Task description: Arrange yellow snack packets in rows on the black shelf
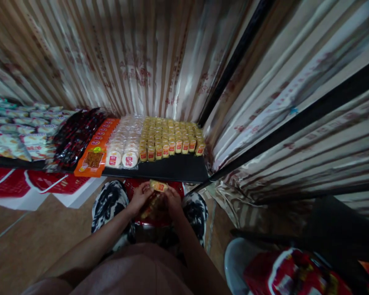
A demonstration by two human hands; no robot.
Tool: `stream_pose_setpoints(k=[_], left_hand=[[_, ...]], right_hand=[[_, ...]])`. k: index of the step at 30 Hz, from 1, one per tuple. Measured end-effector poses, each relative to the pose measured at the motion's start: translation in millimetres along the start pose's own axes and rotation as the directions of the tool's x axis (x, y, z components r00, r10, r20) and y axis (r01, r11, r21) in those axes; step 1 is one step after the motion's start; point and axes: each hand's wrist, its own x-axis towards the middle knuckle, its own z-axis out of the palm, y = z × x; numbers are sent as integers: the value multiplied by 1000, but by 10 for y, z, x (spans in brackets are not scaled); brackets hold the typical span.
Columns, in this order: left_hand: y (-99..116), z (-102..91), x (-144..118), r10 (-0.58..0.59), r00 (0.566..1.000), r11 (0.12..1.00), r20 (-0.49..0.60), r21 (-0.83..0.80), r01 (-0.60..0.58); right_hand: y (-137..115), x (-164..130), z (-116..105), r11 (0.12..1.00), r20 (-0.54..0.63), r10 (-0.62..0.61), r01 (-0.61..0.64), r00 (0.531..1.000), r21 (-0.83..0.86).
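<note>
Yellow snack packet [158,186]: long axis crosswise, pinched end to end between left hand [139,196] and right hand [173,200], before shelf [178,167].

Pretty sure this is a shop or its stockroom, can't tell which: the shelf [175,169] just beyond the left grip [140,198] lined with rows of snack packs [172,137], curtain [135,53] farther back, tiled floor [67,233] below.
</note>
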Motion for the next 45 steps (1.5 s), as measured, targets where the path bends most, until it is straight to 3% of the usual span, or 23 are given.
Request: stream_pose_setpoints(k=[3, 7, 12, 16, 18, 20, 22, 24, 28, 39, 45], left_hand=[[-37, 51, 73, 83, 996, 987, -45, 144, -76], [-67, 148, 193, 186, 979, 935, -80, 321, -152], [38, 374, 297, 163, 987, 944, -5, 290, -155], [213, 587, 386, 198, 979, 938, 50, 279, -204], [300, 696, 445, 245, 967, 915, 67, 314, -253], [378, 813, 514, 284, 954, 885, 94, 359, -298], [445, 938, 594, 306, 945, 848, 120, 416, -328], [501, 1070, 681, 326, 934, 796, 146, 491, -354], [594, 1332, 862, 375, 908, 667, 187, 626, -404], [662, 1855, 1285, 442, 860, 421, 253, 788, -449], [641, 2012, 1415, 488, 826, 387, 284, 778, -496]], right_hand=[[-28, -18, 24, 990, -38, 79, -74, 996, 117], [-94, -17, 2, 985, -57, 68, -58, 996, 162], [-224, -11, -75, 992, -67, -25, 33, 997, 122], [-340, 18, -185, 991, -75, -133, 130, 988, -44], [-420, 37, -255, 957, -150, -234, 200, 961, -209], [-523, 58, -316, 867, -198, -390, 287, 899, -408], [-638, 91, -354, 743, -164, -528, 360, 833, -564], [-748, 149, -367, 653, -93, -598, 418, 796, -631], [-901, 359, -378, 571, 5, -650, 492, 760, -657], [-1003, 1089, -534, 435, 43, -733, 517, 679, -737], [-1044, 1244, -564, 405, 48, -755, 523, 654, -750]])
